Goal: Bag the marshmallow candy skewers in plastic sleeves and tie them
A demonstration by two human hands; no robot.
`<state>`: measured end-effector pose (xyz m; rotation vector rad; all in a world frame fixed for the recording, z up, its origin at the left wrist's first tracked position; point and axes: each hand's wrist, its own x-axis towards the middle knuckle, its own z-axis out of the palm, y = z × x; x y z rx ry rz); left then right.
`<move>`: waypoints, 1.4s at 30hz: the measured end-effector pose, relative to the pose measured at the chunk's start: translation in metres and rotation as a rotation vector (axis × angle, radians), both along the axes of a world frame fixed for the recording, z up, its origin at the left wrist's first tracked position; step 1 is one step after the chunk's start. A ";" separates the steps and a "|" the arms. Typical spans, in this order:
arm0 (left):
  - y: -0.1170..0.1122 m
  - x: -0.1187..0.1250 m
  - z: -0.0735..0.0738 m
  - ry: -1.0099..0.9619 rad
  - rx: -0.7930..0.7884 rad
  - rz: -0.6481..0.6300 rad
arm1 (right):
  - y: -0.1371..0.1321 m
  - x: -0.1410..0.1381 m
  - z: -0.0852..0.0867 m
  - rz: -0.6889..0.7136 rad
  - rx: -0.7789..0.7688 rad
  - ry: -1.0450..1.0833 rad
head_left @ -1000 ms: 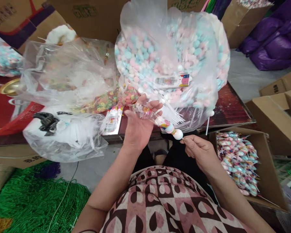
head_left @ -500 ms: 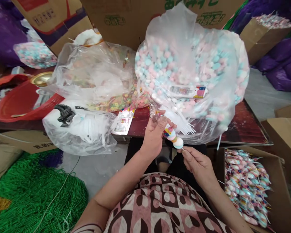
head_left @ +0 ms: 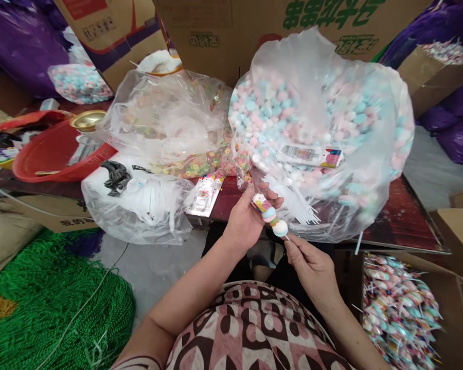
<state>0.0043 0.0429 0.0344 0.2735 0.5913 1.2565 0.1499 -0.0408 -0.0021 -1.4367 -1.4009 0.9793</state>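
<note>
My left hand (head_left: 244,221) is closed around a small clear wrapper (head_left: 245,172) that covers the top of a candy skewer (head_left: 272,218). The skewer carries pastel balls and a coloured ring. My right hand (head_left: 307,263) pinches the skewer's thin stick just below the lowest white ball. Both hands are over my lap, in front of a dark red table (head_left: 393,221). Right behind them lies a large clear bag (head_left: 324,123) full of pink, blue and white balls.
A second clear bag (head_left: 170,118) holds coloured ring candies, and a third (head_left: 139,205) holds white sticks. A red basket (head_left: 50,154) sits at the left. A cardboard box (head_left: 401,308) of wrapped skewers stands at my right. Green cord (head_left: 54,308) is heaped at lower left.
The wrapper has slid further down over the skewer's top as my left hand closed on it. The view has shifted right and up; both hands have stayed together.
</note>
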 end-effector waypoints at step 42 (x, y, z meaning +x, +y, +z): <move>-0.008 0.006 -0.007 0.276 0.106 -0.019 | 0.002 -0.005 -0.014 -0.101 -0.290 0.468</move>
